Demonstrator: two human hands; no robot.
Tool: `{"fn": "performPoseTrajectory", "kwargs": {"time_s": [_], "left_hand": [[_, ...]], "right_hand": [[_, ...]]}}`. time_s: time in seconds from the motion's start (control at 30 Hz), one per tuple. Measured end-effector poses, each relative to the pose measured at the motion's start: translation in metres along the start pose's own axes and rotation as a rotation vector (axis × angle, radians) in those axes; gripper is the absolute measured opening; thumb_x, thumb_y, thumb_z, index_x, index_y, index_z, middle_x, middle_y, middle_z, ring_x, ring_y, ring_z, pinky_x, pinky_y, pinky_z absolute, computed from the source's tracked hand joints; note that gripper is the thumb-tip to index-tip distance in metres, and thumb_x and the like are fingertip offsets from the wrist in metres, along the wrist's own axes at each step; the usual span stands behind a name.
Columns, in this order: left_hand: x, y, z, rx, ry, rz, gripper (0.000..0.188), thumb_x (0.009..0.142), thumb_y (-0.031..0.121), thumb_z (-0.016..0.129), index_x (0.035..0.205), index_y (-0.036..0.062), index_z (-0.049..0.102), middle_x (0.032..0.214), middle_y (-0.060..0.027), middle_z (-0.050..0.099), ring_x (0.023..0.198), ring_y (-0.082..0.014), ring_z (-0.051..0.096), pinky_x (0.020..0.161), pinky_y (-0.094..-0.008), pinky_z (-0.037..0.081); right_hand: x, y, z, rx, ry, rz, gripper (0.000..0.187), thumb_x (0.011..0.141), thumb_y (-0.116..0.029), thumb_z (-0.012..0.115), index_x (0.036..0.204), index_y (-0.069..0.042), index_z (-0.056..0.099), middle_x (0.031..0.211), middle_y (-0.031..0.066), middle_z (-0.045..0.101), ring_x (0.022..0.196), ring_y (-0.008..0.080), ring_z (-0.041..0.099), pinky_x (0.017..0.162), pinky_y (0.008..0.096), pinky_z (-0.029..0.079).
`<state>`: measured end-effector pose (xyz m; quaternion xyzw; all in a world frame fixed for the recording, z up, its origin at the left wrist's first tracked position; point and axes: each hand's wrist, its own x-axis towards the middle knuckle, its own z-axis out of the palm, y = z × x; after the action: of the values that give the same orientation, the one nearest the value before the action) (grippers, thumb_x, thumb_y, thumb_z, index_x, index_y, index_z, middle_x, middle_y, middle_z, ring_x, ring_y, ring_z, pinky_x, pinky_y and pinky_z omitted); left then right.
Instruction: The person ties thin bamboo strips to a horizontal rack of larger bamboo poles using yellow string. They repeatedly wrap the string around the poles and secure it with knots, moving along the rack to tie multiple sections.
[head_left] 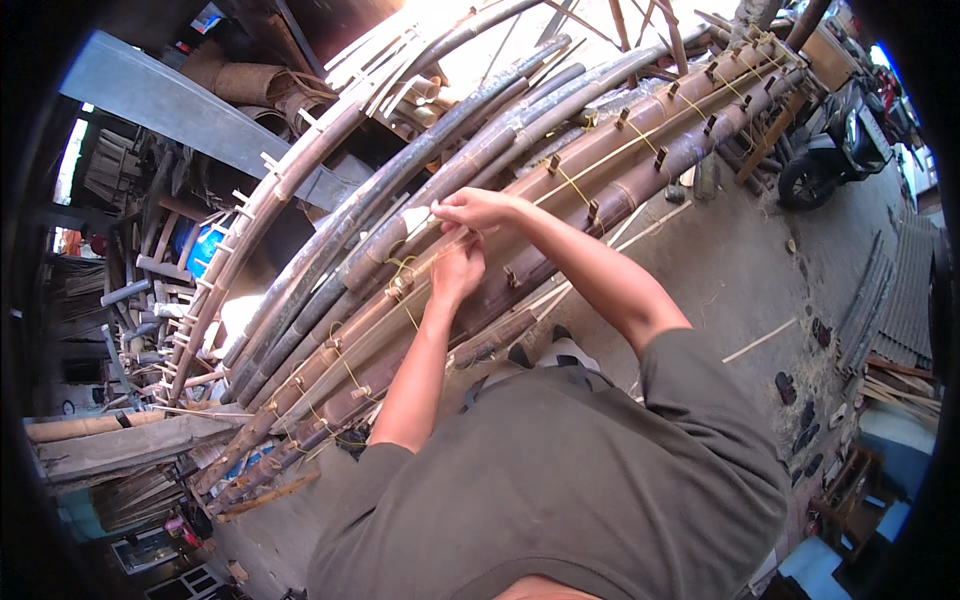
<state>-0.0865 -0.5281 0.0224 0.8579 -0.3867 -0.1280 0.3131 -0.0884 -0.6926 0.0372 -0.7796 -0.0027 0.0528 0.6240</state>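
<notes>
Behind background sticks [163, 267] sat a blue rounded object [207, 247], perhaps a drum. Left hand [457, 268] and right hand [478, 208] were together over the pegged bamboo pole [590, 150]; I couldn't tell whether their fingers gripped anything.

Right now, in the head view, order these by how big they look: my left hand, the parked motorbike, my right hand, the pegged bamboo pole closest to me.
1. Pegged bamboo pole
2. Motorbike
3. Left hand and right hand: too alike to rank

Hands [478, 208] together, pegged bamboo poles [590, 146], motorbike [848, 150]
</notes>
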Motion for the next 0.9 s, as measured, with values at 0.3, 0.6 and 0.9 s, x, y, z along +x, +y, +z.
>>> {"fn": "performPoseTrajectory", "kwargs": {"time_s": [0.3, 0.6, 0.9], "left_hand": [[0.001, -0.019, 0.006, -0.274, -0.009, -0.202, 0.020, 0.091, 0.017, 0.061, 0.094, 0.0014, 0.073, 0.072, -0.0061, 0.069, 0.069, -0.0124, 0.064, 0.063, -0.0303, 0.049], [0.104, -0.012, -0.029, -0.673, 0.333, -0.203, 0.017, 0.097, 0.014, 0.057, 0.101, 0.0043, 0.070, 0.079, -0.0063, 0.069, 0.067, -0.0125, 0.065, 0.064, -0.0279, 0.054], [0.058, -0.052, -0.053, 0.052, 0.198, -0.164, 0.037, 0.097, 0.029, 0.052, 0.124, 0.0059, 0.062, 0.103, -0.0222, 0.070, 0.098, -0.0391, 0.067, 0.086, -0.0472, 0.052]], "right_hand": [[-0.172, 0.036, 0.100, -0.313, 0.131, -0.310, 0.041, 0.096, -0.030, 0.055, 0.069, -0.002, 0.064, 0.067, 0.0225, 0.061, 0.071, 0.0428, 0.061, 0.070, 0.0518, 0.048], [-0.179, 0.039, 0.095, -0.397, 0.206, -0.352, 0.041, 0.095, -0.026, 0.057, 0.060, -0.004, 0.054, 0.062, 0.0171, 0.057, 0.067, 0.0362, 0.060, 0.089, 0.0452, 0.049], [-0.177, 0.003, 0.139, -0.475, 0.212, -0.176, 0.019, 0.091, -0.022, 0.060, 0.091, -0.003, 0.065, 0.089, 0.0173, 0.066, 0.086, 0.0346, 0.063, 0.092, 0.0442, 0.048]]}}
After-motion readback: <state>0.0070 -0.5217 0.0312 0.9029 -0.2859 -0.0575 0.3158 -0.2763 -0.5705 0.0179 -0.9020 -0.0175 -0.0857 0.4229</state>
